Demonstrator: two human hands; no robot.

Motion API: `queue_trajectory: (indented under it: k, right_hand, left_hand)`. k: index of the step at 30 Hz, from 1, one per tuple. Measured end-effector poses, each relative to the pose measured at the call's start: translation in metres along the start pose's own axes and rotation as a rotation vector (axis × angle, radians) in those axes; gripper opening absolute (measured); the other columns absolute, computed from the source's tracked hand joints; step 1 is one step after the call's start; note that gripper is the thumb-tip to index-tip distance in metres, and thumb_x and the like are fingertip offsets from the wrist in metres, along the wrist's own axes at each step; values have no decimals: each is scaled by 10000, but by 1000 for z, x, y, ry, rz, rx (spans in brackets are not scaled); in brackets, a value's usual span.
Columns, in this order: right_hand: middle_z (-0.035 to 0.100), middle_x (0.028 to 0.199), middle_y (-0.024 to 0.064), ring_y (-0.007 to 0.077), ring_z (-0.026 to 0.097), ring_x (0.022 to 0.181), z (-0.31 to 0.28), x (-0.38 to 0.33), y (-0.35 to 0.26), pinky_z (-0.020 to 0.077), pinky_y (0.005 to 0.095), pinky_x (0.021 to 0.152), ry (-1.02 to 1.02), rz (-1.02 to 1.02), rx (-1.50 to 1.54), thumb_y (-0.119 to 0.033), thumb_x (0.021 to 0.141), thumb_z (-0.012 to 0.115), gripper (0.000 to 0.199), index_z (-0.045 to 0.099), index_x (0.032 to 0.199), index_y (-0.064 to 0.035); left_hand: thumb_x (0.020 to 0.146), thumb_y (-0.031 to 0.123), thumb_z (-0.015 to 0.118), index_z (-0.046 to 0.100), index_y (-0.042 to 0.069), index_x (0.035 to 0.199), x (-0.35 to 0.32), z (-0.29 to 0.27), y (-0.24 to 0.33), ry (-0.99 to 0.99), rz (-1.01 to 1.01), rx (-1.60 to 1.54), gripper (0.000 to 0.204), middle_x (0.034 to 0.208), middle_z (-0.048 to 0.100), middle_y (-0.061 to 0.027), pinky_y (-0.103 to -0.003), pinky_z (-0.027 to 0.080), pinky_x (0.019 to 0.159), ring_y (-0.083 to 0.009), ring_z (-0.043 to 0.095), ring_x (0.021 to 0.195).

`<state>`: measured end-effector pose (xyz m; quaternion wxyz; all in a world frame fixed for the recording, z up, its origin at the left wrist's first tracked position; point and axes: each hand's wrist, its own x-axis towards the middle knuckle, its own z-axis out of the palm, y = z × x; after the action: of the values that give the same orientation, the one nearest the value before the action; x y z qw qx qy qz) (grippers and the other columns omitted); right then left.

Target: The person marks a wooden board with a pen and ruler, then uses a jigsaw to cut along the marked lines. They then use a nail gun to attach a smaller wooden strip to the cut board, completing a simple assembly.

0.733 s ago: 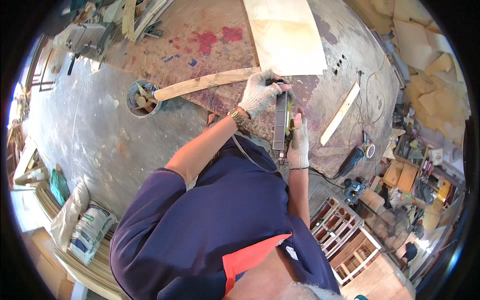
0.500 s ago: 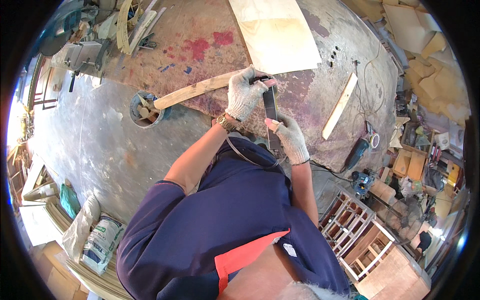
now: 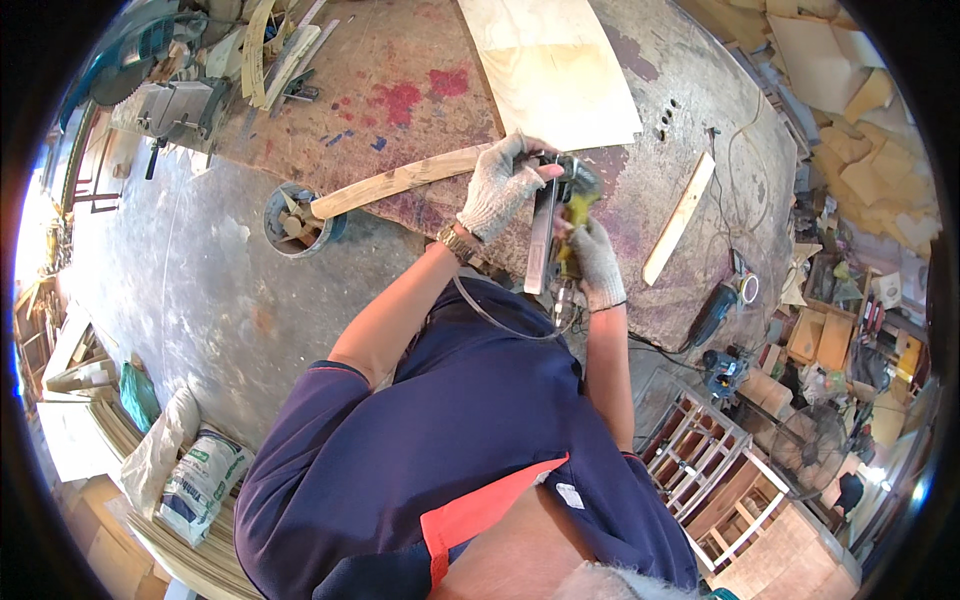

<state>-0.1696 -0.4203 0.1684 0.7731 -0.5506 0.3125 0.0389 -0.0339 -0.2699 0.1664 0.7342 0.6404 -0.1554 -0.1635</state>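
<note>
Both my hands wear pale knit work gloves with some fingertips bare. Between them is an air nail gun, its yellow handle (image 3: 572,262) and dark head partly blurred, with a long metal magazine (image 3: 539,240) pointing toward me. My left hand (image 3: 505,185) is closed on its far end, thumb against the dark part. Around the yellow handle, my right hand (image 3: 597,262) is closed. A thin air hose (image 3: 490,317) loops in front of my shirt toward a metal fitting under the handle. Beyond my left hand, a curved wooden strip (image 3: 400,183) lies along the worktable's near edge.
On the stained worktable (image 3: 400,60) lie a plywood sheet (image 3: 560,75), a narrow wood strip (image 3: 680,218) and a corded power tool (image 3: 715,308). A bucket of offcuts (image 3: 295,222) stands at its near left edge. A circular saw blade (image 3: 115,85) shows at far left.
The nail gun has turned in my hands, so its yellow handle and dark head now show. My right hand has moved from the magazine to the handle.
</note>
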Motion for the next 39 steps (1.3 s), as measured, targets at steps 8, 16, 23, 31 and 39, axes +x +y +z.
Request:
queue_trajectory:
  k: [8, 16, 23, 31, 39]
  right_hand:
    - [715, 991, 172, 282, 698, 842, -114, 58, 29, 559, 409, 778, 656, -316, -1023, -224, 790, 749, 480, 617, 1165, 46]
    - [754, 940, 163, 293, 713, 804, -155, 43, 87, 550, 420, 744, 607, -104, -804, -338, 904, 740, 400, 707, 1061, 29]
    - [728, 849, 247, 420, 723, 829, -120, 35, 24, 544, 495, 778, 792, -125, -1286, -500, 898, 684, 500, 762, 934, -7]
    - [600, 1431, 200, 375, 576, 1314, -33, 174, 21, 454, 478, 1106, 278, -471, -1404, -502, 940, 669, 619, 593, 1395, -89]
    - [150, 1738, 133, 414, 75, 1598, -13, 243, 57, 46, 635, 1268, 152, -420, -1494, -692, 831, 699, 1052, 264, 1655, -204]
  left_hand:
    - [776, 220, 785, 652, 90, 1134, 21, -51, -125, 82, 163, 1113, 403, 1113, 642, -111, -501, 450, 1012, -352, 569, 1149]
    - [765, 229, 779, 660, 91, 1165, 39, -28, -179, 111, 318, 1146, 439, 1191, 610, -124, -506, 424, 1046, -338, 538, 1217]
    - [845, 394, 792, 708, 65, 1160, 39, -17, -185, 184, 319, 1250, 463, 1261, 626, -137, -517, 440, 1030, -356, 550, 1216]
    - [824, 387, 802, 719, 73, 1109, 39, -17, -180, 166, 307, 1218, 431, 1239, 628, -140, -524, 435, 1034, -362, 561, 1190]
    - [810, 332, 794, 725, 81, 1091, 36, -17, -182, 163, 293, 1270, 383, 1247, 628, -128, -535, 416, 1059, -364, 555, 1201]
